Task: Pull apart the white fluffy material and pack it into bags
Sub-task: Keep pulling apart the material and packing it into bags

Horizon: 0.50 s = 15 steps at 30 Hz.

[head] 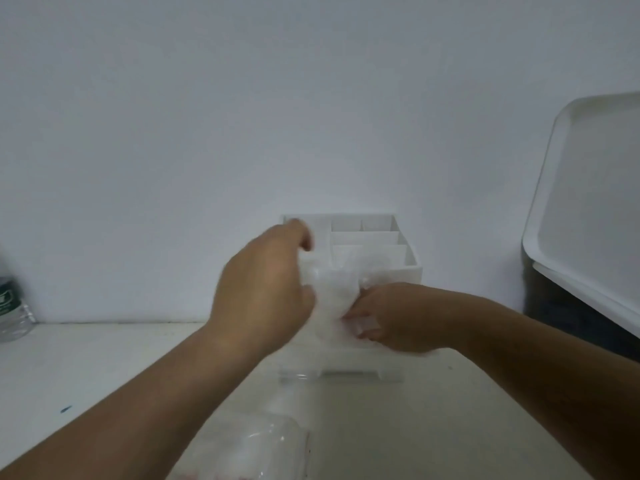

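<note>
Both hands hold a clear plastic bag (329, 299) with white fluffy material inside, raised in front of a white divided organiser box (381, 237). My left hand (263, 289) grips the bag's left side, fingers curled over its top. My right hand (391, 317) pinches the bag's lower right part. The picture is blurred, so the bag's opening is hard to make out. A second clear bag (256, 448) with white stuffing lies on the table near the bottom edge, partly behind my left forearm.
The white table (86, 358) meets a plain wall at the back. A plastic water bottle (10, 313) stands at the far left edge. At the right, a white lid (588, 202) leans on a dark bin (571, 323).
</note>
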{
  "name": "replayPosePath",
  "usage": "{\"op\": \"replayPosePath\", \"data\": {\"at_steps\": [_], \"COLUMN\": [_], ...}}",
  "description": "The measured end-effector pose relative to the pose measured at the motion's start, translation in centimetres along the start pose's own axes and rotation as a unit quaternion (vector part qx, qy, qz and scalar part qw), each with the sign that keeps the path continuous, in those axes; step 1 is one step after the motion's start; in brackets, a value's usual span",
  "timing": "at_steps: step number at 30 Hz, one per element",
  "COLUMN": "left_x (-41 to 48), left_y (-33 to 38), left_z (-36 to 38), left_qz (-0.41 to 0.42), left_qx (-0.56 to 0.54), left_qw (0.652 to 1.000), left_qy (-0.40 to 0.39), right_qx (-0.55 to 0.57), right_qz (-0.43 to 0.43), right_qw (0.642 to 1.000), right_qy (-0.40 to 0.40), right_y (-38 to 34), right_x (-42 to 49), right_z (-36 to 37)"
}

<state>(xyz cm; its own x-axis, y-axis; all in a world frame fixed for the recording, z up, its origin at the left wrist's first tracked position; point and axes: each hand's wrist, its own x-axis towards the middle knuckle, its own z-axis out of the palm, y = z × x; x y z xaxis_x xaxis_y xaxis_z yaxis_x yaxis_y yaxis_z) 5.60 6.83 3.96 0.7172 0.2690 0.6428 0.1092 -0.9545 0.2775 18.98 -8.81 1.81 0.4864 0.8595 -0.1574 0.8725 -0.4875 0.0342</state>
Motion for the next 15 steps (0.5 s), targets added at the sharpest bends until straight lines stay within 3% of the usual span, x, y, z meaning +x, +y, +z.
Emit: {"op": "replayPosePath", "data": {"at_steps": [2,4,6,9,15], "left_x": [-0.2,-0.2,0.2,1.0,1.9], "left_y": [1.5,1.6,0.5,-0.4,-0.4], "left_z": [0.3,2.2,3.8,4.3,2.2], "left_qz": [0.163,0.217,0.199,0.175,0.136], "left_qx": [-0.013,0.066,0.141,0.207,0.303], "left_qw": [0.985,0.961,0.947,0.94,0.939], "left_qy": [-0.056,-0.157,-0.207,-0.206,-0.095], "right_qx": [-0.004,0.001,-0.017,0.027,0.01], "right_qz": [-0.01,-0.034,-0.068,-0.087,-0.038], "right_qw": [1.0,0.999,0.997,0.995,0.999], "right_qy": [0.007,0.029,0.036,0.04,0.005], "right_y": [0.2,0.4,0.5,0.2,0.9], "right_x": [0.3,0.5,0.5,0.3,0.6], "right_z": [0.2,0.5,0.8,0.8,0.7]}}
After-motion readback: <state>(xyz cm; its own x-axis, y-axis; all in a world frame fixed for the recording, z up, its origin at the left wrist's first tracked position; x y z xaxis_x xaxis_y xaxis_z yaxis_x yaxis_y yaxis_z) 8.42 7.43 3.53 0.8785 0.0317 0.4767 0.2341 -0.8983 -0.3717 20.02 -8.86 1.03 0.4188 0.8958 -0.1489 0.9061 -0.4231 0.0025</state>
